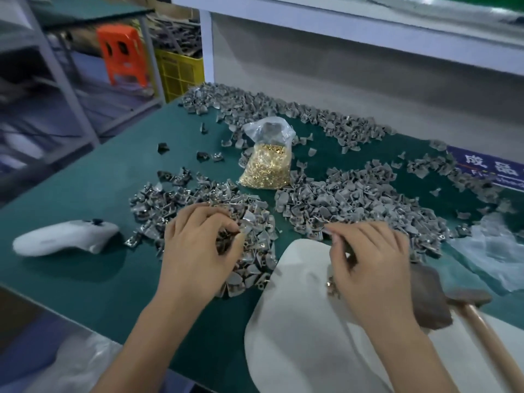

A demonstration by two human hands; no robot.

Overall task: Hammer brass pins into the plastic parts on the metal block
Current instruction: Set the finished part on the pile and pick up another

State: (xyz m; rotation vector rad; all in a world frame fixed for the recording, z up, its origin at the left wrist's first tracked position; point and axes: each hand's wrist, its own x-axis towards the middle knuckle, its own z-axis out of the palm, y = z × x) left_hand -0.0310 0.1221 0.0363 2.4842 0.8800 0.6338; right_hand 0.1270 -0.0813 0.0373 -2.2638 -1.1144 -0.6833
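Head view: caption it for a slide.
Both hands pick through grey plastic parts beside a bag of brass pins; hammer idle.

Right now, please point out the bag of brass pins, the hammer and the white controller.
bag of brass pins (266, 168), head view, on the gold pins.
hammer (469, 296), head view, on its head.
white controller (65, 236), head view, on its body.

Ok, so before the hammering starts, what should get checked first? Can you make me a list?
1. Hammer within reach: ok, it lies beside the right hand.
2. Hammer in hand: not ok, neither hand holds it.
3. Brass pins available: ok, the bag of pins lies open on the green table.
4. Grey plastic part picked: cannot tell, the left hand has curled fingers in the pile of parts.
5. Metal block clear: cannot tell, the right hand covers most of it.
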